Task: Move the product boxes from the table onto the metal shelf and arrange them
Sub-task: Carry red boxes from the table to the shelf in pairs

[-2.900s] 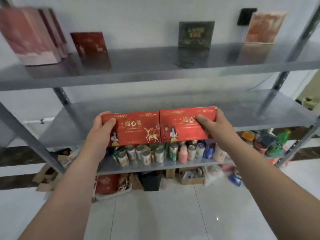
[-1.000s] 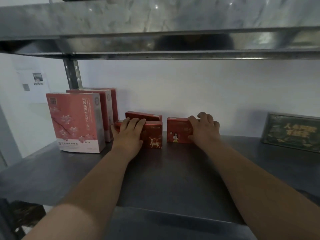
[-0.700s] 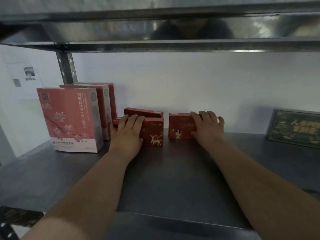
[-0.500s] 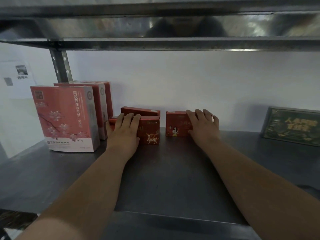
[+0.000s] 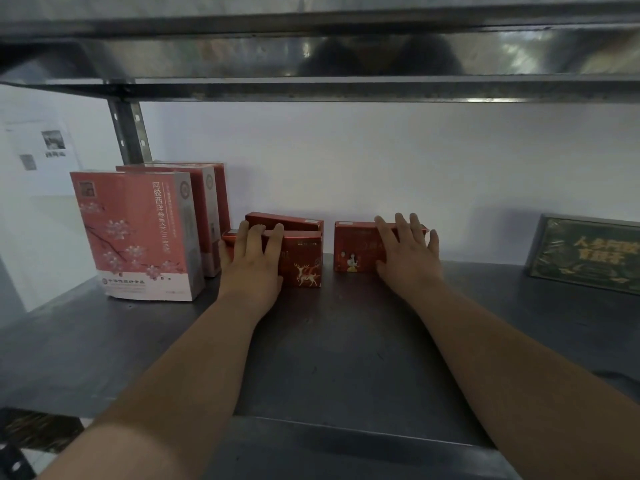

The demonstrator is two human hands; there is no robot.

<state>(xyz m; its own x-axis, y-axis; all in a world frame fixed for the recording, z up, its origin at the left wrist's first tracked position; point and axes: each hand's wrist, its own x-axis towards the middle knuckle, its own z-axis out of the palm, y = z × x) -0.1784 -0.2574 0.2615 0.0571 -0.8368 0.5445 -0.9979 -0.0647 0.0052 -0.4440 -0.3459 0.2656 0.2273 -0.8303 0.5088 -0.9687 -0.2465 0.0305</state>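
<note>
Deer box (image 5: 304,261): small and red, standing on its long edge near the back of the metal shelf (image 5: 329,358). A pale deer is printed at its right end. Your left hand (image 5: 254,261) lies flat on its front, with straight fingers held close together and fingertips reaching over the top edge. Your thumb sits at the box's left end.

Rear red box (image 5: 284,221): same red, directly behind the deer box and slightly tilted. Its top shows above your left fingers.

Figure box (image 5: 353,251): red, similar height, standing to the right of the deer box with a narrow gap between them. A small printed figure shows at its left end. Your right hand (image 5: 405,258) covers its right half, palm on the front, fingers straight and spread, tips over the top edge.

Front pink box (image 5: 138,233): tall and upright at the left, with a blossom print and a white band along the bottom.

Back pink boxes (image 5: 207,209): two more of the same kind in file behind it. The rearmost stands just beside the deer box's left end.

Green box (image 5: 585,254): dark with gold characters, at the far right by the wall (image 5: 346,161), well apart from your right hand.

Upright post (image 5: 130,133): grey and perforated, behind the pink boxes.

Upper shelf (image 5: 311,53): its shiny metal underside is overhead.

Paper sheet (image 5: 52,143): on the wall at the far left, its print too blurred to read.
</note>
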